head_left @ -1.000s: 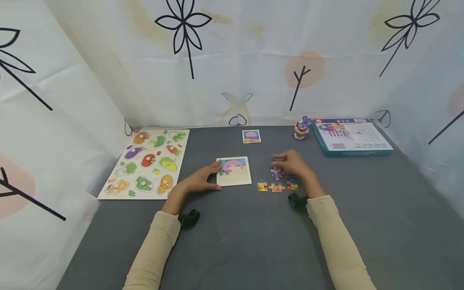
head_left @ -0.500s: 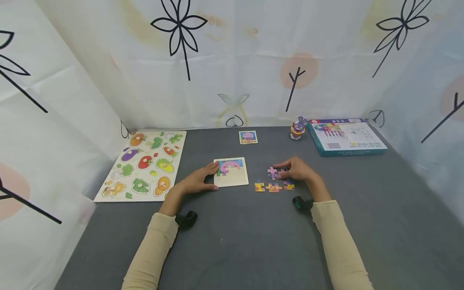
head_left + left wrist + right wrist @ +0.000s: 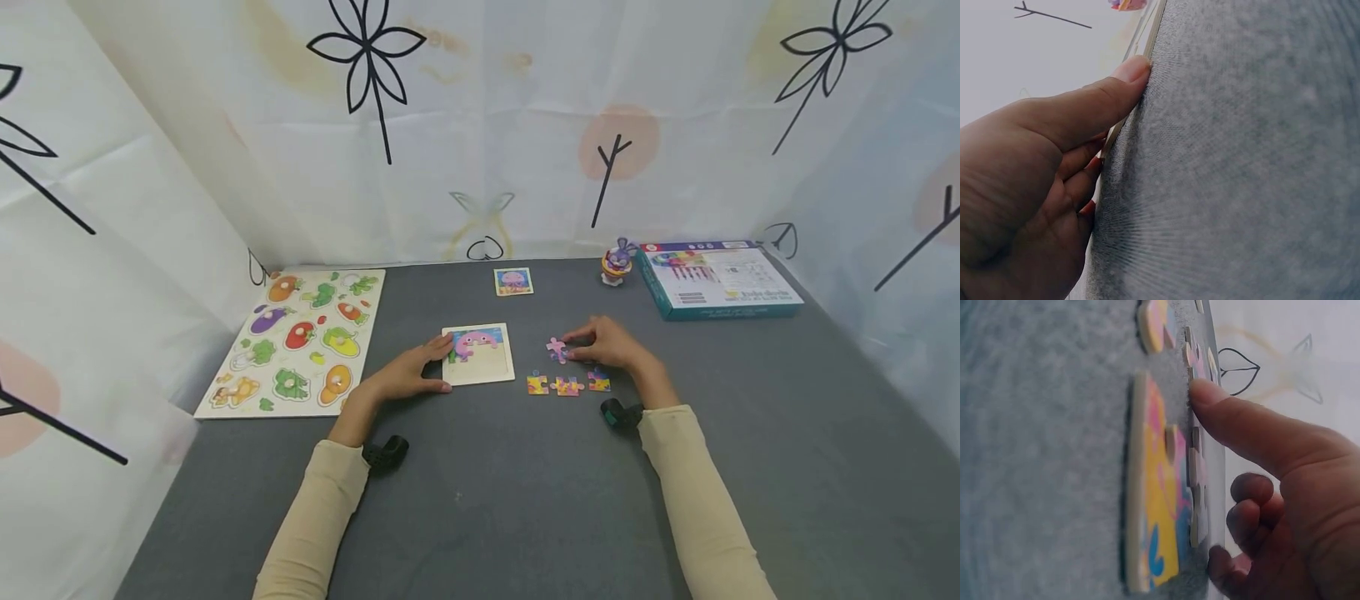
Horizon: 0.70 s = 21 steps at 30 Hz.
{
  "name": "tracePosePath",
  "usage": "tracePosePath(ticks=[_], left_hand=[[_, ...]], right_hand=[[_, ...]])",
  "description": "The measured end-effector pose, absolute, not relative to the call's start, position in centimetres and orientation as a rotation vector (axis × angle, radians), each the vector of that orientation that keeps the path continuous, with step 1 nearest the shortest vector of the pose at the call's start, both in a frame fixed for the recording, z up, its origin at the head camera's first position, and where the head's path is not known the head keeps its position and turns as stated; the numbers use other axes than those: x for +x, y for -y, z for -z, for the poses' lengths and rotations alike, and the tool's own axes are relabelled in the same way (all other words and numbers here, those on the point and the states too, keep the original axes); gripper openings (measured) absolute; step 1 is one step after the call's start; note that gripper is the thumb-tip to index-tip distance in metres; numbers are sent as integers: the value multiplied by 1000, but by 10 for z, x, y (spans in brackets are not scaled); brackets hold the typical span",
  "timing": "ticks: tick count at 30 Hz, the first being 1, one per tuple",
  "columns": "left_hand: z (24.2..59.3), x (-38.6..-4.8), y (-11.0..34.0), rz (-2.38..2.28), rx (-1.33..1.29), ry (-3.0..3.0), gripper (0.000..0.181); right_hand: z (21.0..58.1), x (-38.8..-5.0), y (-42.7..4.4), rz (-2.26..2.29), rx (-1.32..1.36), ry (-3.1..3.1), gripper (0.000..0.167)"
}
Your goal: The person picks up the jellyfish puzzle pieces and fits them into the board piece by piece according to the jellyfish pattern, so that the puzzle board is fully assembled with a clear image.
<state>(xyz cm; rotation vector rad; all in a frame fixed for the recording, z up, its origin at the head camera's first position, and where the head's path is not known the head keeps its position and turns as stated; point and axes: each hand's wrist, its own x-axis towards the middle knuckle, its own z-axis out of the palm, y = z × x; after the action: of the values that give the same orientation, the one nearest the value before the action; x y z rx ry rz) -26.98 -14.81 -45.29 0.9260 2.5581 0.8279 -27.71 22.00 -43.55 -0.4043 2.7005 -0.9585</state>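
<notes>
Across the grey desk (image 3: 465,517), a pink puzzle piece (image 3: 557,347) had slid slightly toward the left and far edges since half a second before, and the right hand (image 3: 613,343) had shifted with it. Its thumb and index finger met the piece's right side; whether they pinched it or only pushed, I couldn't tell. That hand covered another puzzle piece (image 3: 1197,472) from above, though the right wrist view caught it edge-on; the index fingertip was lost there behind the thumb. Three yellow pieces (image 3: 567,386) lay in a row nearer the desk's near side. Left of them, the left hand (image 3: 405,375) gripped the puzzle tray (image 3: 487,368) by its left edge, thumb at the near left corner, fingers masking a strip of the pink creature pictured inside. Toward the desk's far edge stood a small picture card (image 3: 513,282), a purple figurine (image 3: 617,262) and, by the far right corner, a teal-sided box (image 3: 720,283) with print too small to read. A vegetable board (image 3: 315,379) filled the far left corner.
</notes>
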Motion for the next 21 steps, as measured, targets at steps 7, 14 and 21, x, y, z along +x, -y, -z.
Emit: tracePosePath(ticks=[7,14,21], left_hand=[[452,-268,149,-836,911,-2554,79],[452,-268,150,-832,897,-2553,78],[452,-271,149,-815,930,-2552,78]], right_hand=[[437,-280,-214,917,-472,-2761,30],[432,-282,-177,928,-554,-2883,31],[431,-286,-124,819,-728,-2882,30]])
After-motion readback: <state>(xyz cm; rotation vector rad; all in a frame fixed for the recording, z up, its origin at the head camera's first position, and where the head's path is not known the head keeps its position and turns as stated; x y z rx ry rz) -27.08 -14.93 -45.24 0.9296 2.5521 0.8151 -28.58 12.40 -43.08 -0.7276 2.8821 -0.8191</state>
